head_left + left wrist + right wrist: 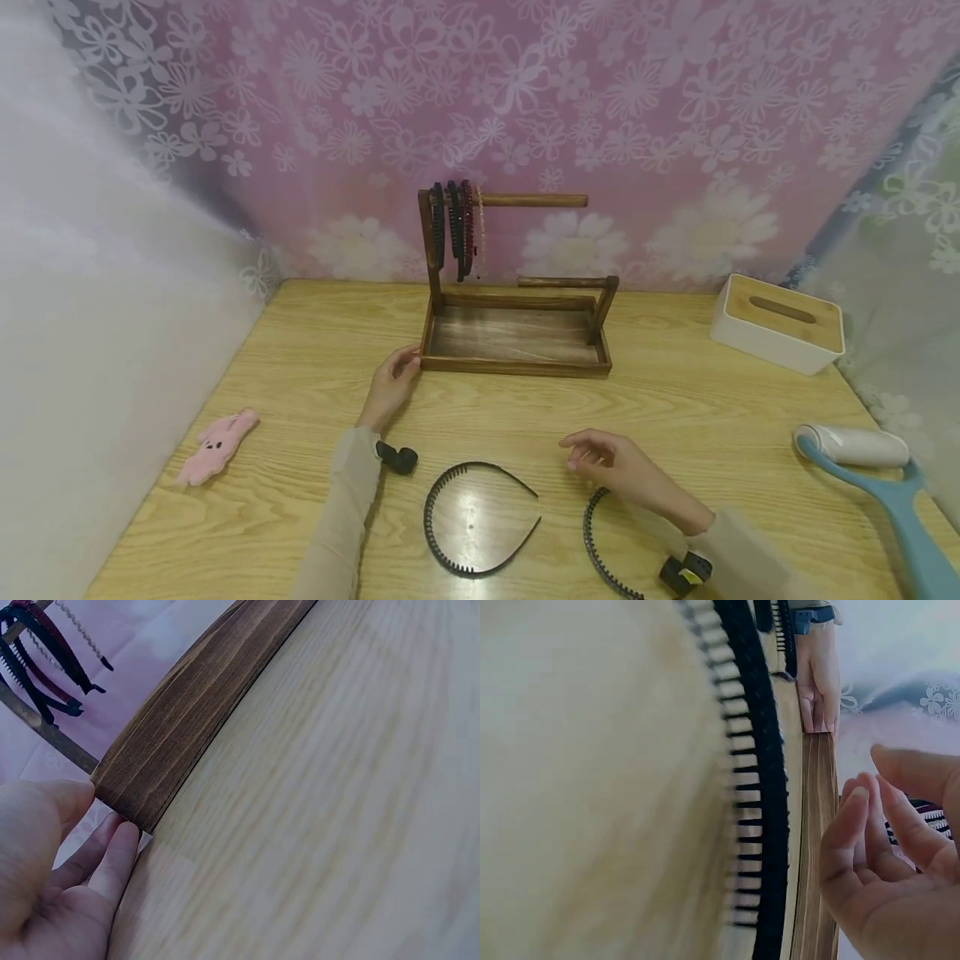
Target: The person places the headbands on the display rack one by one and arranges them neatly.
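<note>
A dark wooden rack with a tray base and two bars stands by the back wall. Several hair bands, black, red and a pale one, hang from its upper bar. My left hand pinches the front left corner of the tray between thumb and fingertips. My right hand hovers over the table with loosely curled fingers and nothing in them. Below it lies a black toothed headband, partly hidden by the wrist. A second black toothed headband lies between my arms.
At the left lies a pink plush toy. A white tissue box with a wooden lid stands at the back right. A lint roller with a blue handle lies near the right edge. Floral curtains surround the table.
</note>
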The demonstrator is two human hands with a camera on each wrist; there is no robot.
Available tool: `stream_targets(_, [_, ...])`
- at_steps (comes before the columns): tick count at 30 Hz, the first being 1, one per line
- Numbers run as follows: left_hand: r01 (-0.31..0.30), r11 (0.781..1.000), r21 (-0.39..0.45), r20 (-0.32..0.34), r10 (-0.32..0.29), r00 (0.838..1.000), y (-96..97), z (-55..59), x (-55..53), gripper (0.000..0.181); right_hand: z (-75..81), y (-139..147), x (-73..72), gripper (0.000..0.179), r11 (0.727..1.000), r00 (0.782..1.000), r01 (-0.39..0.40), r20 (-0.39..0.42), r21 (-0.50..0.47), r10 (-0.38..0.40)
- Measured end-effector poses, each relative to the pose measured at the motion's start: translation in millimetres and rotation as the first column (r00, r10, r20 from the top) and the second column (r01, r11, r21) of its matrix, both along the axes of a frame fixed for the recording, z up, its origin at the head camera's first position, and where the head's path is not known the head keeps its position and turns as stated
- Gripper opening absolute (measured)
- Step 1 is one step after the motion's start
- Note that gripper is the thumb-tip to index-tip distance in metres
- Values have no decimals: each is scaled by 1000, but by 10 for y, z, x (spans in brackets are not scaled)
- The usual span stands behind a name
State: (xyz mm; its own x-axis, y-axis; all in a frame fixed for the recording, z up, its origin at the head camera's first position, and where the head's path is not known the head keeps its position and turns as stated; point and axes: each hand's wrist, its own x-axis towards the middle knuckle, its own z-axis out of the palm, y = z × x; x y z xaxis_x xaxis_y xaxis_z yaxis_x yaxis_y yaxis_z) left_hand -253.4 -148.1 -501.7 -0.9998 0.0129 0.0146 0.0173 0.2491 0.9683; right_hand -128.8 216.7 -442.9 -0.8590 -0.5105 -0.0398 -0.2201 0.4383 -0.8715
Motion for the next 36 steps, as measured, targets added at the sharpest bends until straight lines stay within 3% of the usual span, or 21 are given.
stream_targets(4, [2,1000,1,1,-2,1000,-2,15,1,37,-7,95,187,28,997,996,-72,58,-21,73])
stream_targets(8, [1,1000,8,1,-1,1000,1,34,9,38,0,185,387,27,983,969,-185,165,3,182])
stream_targets(14, [2,1000,5,7,-2,1000,-8,43,17,37,45,231,630,32,973,927,-214,332,88,174])
stream_targets(20, [1,1000,2,15,-1,1000,-12,46,21,37,67,221,715,24,968,920,-220,357,124,163])
stream_targets(23, [1,1000,3,13,-1,1000,-12,48,21,37,63,196,706,24,967,932,-211,326,145,155])
stream_targets(29, [1,1000,4,12,-1,1000,-5,50,23,37,42,148,614,23,962,976,-184,151,203,155])
stream_targets(36, [0,1000,16,22,0,1000,3,42,24,36,76,78,409,24,974,994,-105,35,203,100])
